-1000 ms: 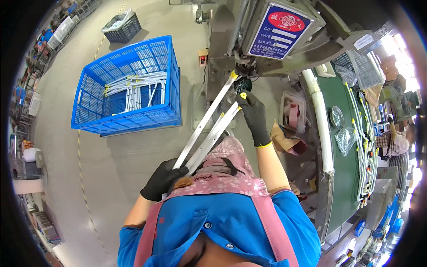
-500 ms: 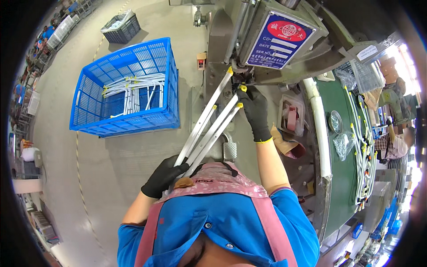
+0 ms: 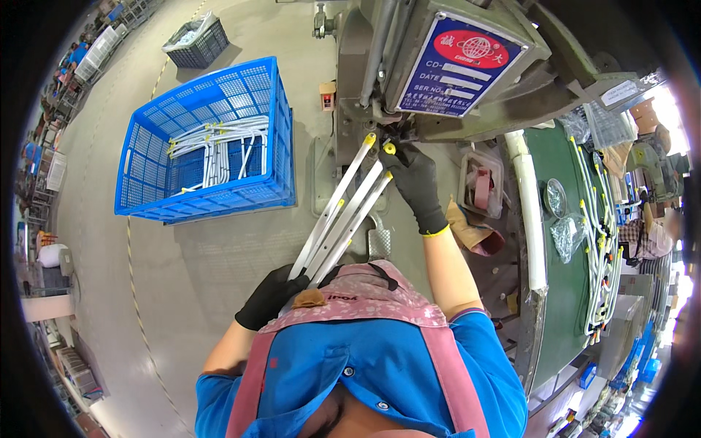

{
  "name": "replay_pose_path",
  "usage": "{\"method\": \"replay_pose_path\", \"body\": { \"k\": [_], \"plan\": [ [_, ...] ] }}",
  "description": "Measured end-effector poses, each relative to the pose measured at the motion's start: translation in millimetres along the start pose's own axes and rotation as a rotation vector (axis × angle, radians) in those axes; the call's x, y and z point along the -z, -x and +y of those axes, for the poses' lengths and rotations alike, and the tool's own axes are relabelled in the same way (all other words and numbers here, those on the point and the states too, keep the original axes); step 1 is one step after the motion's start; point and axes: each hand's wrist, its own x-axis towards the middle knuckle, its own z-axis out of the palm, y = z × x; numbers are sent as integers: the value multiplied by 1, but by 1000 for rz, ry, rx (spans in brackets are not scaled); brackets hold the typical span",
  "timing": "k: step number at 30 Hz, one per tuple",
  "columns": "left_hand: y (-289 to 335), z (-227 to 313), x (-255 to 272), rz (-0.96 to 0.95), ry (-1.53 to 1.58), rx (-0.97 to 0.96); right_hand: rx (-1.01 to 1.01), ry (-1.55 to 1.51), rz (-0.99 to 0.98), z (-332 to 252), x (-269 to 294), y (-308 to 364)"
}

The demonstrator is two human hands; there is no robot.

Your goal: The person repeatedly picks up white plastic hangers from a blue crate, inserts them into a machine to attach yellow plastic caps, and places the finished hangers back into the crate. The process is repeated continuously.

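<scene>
A set of long white metal tubes (image 3: 343,219) with yellow end caps slants from my waist up toward the machine's working head. My left hand (image 3: 272,296), in a black glove, is closed around the near ends by the apron. At the far ends my right hand (image 3: 415,186), gloved in black too, has its fingers curled at the yellow cap (image 3: 389,149) of one tube. The tips of its fingers are partly hidden. The caps lie just below the head of the grey-green press machine (image 3: 467,66), apart from it as far as I can see.
At the left on the floor stands a blue plastic crate (image 3: 281,164) with several similar white tubes inside. Beyond it is a dark basket (image 3: 197,51). To the right, a green-topped bench (image 3: 551,306) bears more tubes and plastic bags. A foot pedal (image 3: 379,241) sits below the tubes.
The tubes' far ends have come slightly down and left, away from the machine head, with my right hand moving along. My left hand keeps its hold near the waist.
</scene>
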Motion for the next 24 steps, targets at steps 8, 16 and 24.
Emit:
{"method": "replay_pose_path", "body": {
  "k": [8,16,24],
  "plan": [
    [-2,-7,3,-21,-56,-34,55,8,12,0,-2,0],
    [-5,-6,3,-34,-47,5,-23,-73,-39,15,-7,-2],
    [24,10,32,-219,101,9,-14,19,-27,20,-8,-7]
  ]
}}
